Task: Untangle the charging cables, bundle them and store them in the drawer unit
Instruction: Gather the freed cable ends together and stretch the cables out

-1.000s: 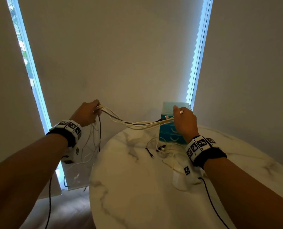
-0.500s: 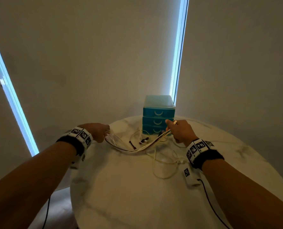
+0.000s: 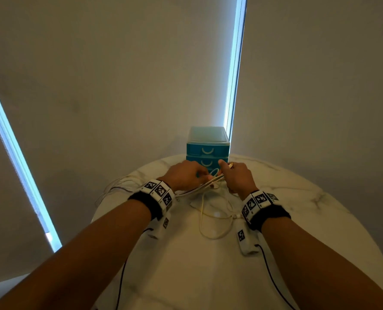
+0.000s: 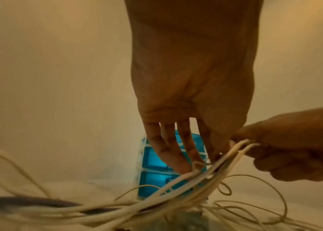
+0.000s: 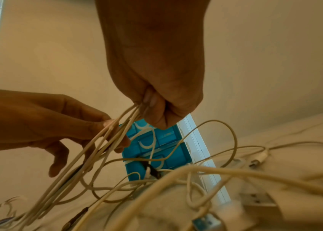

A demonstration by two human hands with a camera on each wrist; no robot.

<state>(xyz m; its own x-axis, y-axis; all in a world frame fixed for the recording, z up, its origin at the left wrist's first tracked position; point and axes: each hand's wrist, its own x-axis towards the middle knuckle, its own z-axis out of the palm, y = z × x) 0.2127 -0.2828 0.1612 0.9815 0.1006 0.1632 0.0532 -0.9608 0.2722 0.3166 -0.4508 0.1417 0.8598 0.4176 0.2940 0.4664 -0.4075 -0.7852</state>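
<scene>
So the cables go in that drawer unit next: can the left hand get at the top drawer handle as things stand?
Probably yes: the left hand is beside the drawer unit, the top handle uncovered, though its fingers are touching the cables.

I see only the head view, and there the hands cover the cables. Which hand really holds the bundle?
Observer: The right hand does. The right wrist view shows its fingers curled round the white cables.
Operator: And the left one?
Observer: The left hand has almost straight fingers in its wrist view; their tips only touch the strands.
Operator: Is the bottom drawer open? The hands hide it from me.
Observer: In the right wrist view the bottom drawer of the drawer unit looks shut.
</scene>
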